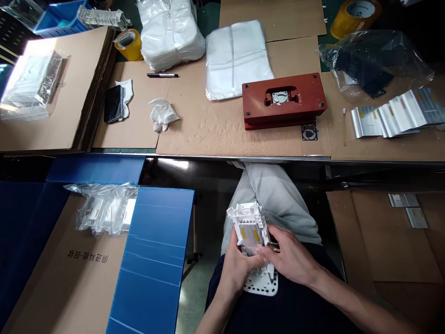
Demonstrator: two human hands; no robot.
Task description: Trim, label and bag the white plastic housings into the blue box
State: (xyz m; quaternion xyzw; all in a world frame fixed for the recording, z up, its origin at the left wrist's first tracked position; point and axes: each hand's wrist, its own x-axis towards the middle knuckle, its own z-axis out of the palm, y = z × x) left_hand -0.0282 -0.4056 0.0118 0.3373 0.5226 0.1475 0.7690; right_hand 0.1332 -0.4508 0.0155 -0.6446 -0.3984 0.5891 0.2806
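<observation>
Above my lap, a white plastic housing [262,284] with a flat, perforated end is held between both hands. A silver metal plate [249,239] with two yellow strips sits in its upper part. My left hand [238,266] is closed around the housing's left side, its thumb near the lower end of the plate. From the right, my right hand [290,255] grips the same part, thumb across its front. Something thin and dark shows by the right fingers, too small to name. The fingertips behind the housing are hidden.
On the cardboard-covered bench stand a red fixture block [285,99], stacked silver plates [399,113], white bag bundles [238,60], a phone [113,104] and a pen [162,75]. A blue-sided box [156,250] with a bagged part [104,211] is at left, an open carton [392,250] at right.
</observation>
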